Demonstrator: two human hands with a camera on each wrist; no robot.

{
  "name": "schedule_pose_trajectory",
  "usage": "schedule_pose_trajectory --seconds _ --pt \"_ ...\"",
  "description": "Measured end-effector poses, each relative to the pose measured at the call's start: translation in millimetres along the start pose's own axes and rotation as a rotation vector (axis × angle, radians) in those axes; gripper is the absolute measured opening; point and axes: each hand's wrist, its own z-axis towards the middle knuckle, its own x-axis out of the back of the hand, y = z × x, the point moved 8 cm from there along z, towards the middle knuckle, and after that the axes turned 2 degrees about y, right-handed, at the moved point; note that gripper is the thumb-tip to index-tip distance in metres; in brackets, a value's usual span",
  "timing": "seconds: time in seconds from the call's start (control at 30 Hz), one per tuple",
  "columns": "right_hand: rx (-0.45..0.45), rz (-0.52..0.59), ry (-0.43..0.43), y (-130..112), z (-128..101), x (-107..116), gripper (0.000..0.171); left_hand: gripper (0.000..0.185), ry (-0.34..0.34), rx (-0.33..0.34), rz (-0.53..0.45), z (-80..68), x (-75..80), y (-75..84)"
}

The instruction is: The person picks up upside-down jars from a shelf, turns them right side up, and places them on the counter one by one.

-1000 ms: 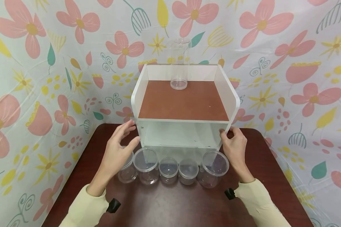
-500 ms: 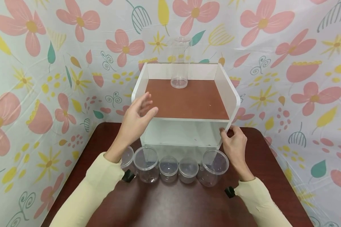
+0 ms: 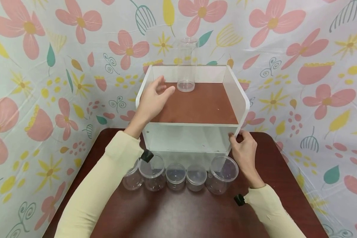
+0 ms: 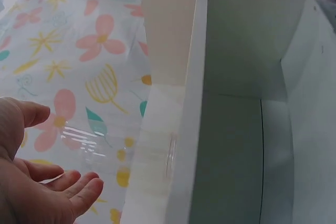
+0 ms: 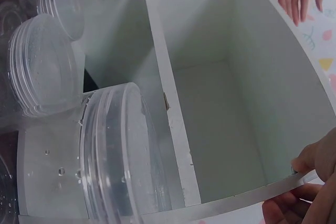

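We see the left hand (image 3: 154, 99), fingers relaxed and spread and holding nothing, hovering over the left part of the brown top shelf (image 3: 196, 105) of the white 2-tier shelf unit (image 3: 239, 99), near but apart from the tall clear jar (image 3: 186, 66) standing at the shelf's back edge. The right hand (image 3: 244, 148) pinches the unit's front right edge at the lower tier, thumb curled round the panel. The top shelf's middle and right lie open between the side walls, while 5 lidded clear containers (image 3: 176, 173) line the dark table (image 3: 181, 215) just before the unit's lower opening.
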Motion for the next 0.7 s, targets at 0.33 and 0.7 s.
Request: schedule_pose_trajectory --seconds 0.33,0.7 --pt "0.005 0.008 0.008 0 1 2 0.018 0.075 -0.027 0.106 0.167 46.5 -16.9 -2.1" --pt "0.001 0.013 0.003 1 -1 -1 0.018 0.084 -0.042 0.155 0.169 86.7 -27.6 -14.3"
